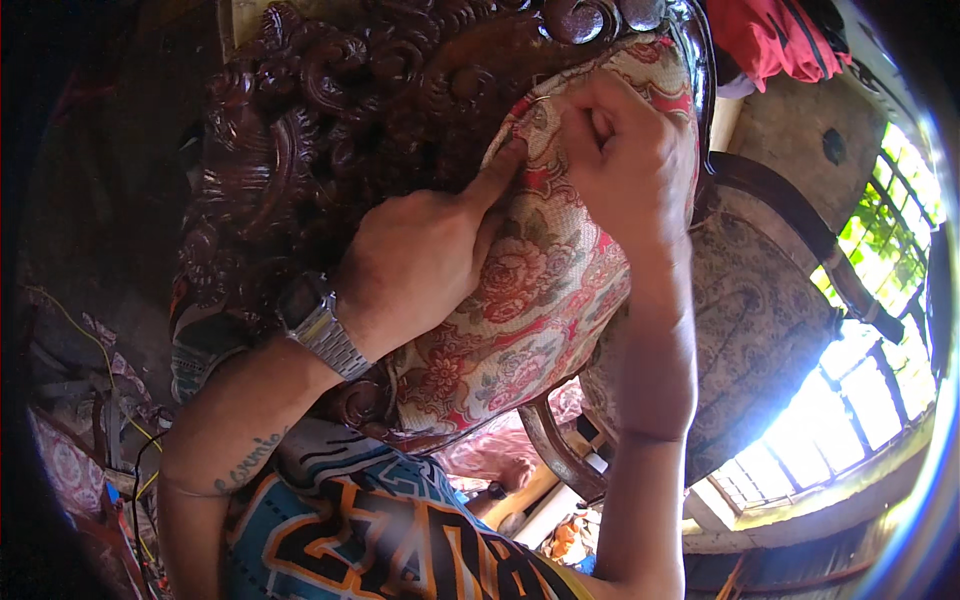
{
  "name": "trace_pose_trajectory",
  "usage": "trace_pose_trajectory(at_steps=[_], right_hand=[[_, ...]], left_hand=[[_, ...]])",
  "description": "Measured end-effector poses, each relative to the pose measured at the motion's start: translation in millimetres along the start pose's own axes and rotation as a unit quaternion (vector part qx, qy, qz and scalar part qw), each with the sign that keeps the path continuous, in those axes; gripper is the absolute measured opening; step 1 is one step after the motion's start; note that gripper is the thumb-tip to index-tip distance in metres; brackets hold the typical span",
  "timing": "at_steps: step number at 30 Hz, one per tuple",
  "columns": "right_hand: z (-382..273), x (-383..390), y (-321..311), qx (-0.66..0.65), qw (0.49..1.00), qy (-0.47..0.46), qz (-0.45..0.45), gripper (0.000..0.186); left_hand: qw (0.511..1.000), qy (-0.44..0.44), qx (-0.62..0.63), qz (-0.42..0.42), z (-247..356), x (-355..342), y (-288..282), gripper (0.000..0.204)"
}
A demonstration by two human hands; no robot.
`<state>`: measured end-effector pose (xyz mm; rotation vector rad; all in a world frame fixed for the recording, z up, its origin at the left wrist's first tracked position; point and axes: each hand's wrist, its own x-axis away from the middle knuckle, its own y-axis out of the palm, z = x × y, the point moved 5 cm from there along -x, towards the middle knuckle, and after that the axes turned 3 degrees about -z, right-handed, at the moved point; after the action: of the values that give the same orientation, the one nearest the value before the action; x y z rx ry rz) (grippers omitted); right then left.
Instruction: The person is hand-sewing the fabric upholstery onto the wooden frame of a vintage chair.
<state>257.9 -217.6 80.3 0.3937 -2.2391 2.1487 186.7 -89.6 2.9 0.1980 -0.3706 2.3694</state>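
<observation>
A floral upholstery fabric (520,275), cream with red roses, covers a padded panel set in a dark, glossy carved wooden furniture frame (300,110). My left hand (415,265), with a metal watch on its wrist, rests at the border of wood and cloth. Its index finger stretches out and presses the fabric's upper left edge; its other fingers are folded and partly hidden. Just above, my right hand (630,160) is closed in a pinch close to the same edge. A thin pale line shows by its fingertips, too small to name.
Behind the panel stands a wooden armchair (750,300) with grey patterned upholstery. Red cloth (775,40) hangs at the top right, near a bright barred window (850,390). Cords and fabric scraps (120,370) lie at the left. Another person's hand (515,475) shows low behind the panel.
</observation>
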Motion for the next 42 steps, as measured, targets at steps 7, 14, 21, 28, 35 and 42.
trace_pose_trajectory(at_steps=[7,14,21,28,35,42], right_hand=[[-2,-11,-1,0.024,0.997,-0.058,-0.05,0.004],[1,-8,-2,0.017,0.997,-0.066,-0.02,0.005],[3,-23,-2,-0.014,0.984,-0.158,-0.077,0.005],[-4,-31,-2,0.023,0.977,-0.134,-0.163,0.012],[3,-9,-6,-0.199,0.965,-0.004,-0.169,0.017],[-2,-11,-4,-0.111,0.993,-0.004,-0.05,0.017]], left_hand=[[1.0,-0.007,-0.01,-0.008,1,-1,2,0.063],[0.999,-0.013,-0.012,-0.033,2,-3,6,0.07],[0.998,0.006,-0.046,-0.044,3,-7,6,0.07],[0.995,-0.003,-0.064,-0.077,6,-7,3,0.069],[0.996,0.024,-0.083,-0.032,8,-3,2,0.067],[0.996,0.018,-0.09,-0.022,11,0,-2,0.064]])
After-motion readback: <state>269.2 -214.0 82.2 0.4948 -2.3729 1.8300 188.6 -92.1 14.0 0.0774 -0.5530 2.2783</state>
